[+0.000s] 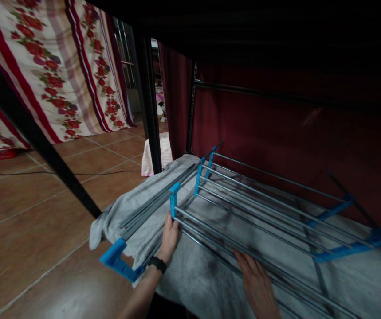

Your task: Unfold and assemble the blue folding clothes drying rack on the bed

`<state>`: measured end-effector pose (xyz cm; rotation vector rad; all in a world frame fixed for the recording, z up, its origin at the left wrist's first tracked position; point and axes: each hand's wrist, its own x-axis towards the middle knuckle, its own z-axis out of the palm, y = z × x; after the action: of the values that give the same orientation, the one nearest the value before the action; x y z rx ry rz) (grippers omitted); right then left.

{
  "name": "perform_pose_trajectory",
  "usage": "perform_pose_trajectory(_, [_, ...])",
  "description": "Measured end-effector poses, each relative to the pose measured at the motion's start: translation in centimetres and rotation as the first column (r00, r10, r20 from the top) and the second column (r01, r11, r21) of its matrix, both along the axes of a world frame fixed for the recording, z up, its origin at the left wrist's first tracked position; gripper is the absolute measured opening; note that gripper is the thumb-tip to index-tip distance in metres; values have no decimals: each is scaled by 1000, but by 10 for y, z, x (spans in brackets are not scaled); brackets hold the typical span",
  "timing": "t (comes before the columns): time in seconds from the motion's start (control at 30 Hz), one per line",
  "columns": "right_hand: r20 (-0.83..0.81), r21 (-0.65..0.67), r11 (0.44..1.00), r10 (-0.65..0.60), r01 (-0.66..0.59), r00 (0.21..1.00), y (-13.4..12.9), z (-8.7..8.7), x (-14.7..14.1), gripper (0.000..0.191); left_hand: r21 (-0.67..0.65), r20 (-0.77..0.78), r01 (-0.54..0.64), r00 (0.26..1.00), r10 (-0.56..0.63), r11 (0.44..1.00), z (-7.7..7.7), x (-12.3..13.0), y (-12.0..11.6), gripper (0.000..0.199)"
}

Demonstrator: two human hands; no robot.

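A rack of metal rods (263,221) with blue plastic brackets lies across a grey blanket (190,283). My left hand (169,237), with a black band on its wrist, is closed around the bottom of the near blue bracket (174,197), where rod ends meet it. Across the nearest rods rests my right hand (257,283), its fingers stretched out and close together; its thumb is hidden. Several loose grey rods (153,204) lie left of the bracket. A blue end piece (119,261) sticks out over the blanket's left edge.
Black metal posts (148,106) stand at the left, with a dark board (260,35) low overhead. A dark red cloth (276,119) hangs behind the rack. Beyond the posts are a tiled floor (20,204), a thin cable (87,173) and a floral curtain (53,75).
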<state>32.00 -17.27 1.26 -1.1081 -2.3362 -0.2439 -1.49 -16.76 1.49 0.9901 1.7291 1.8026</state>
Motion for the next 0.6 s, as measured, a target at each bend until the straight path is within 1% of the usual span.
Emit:
perform_pose_trajectory(0.2, [21,-20,1000,21,-21,1000,4,1,2,68,-1,0,-37,999,37,999,5,5,2,37])
perform_pose_trajectory(0.33, [42,-24,999,30,-29,999,6,3,3,65,-31,-11,-76,997,75,997,8,9,4,38])
perform_pose_trajectory(0.47, [46,-56,998,41,-38,998,5,5,4,67,-34,-22,-92,996,92,995,6,12,3,34])
perform_pose_trajectory(0.6, [41,-76,996,42,-39,998,5,6,5,65,-32,-75,-103,992,100,994,3,13,2,34])
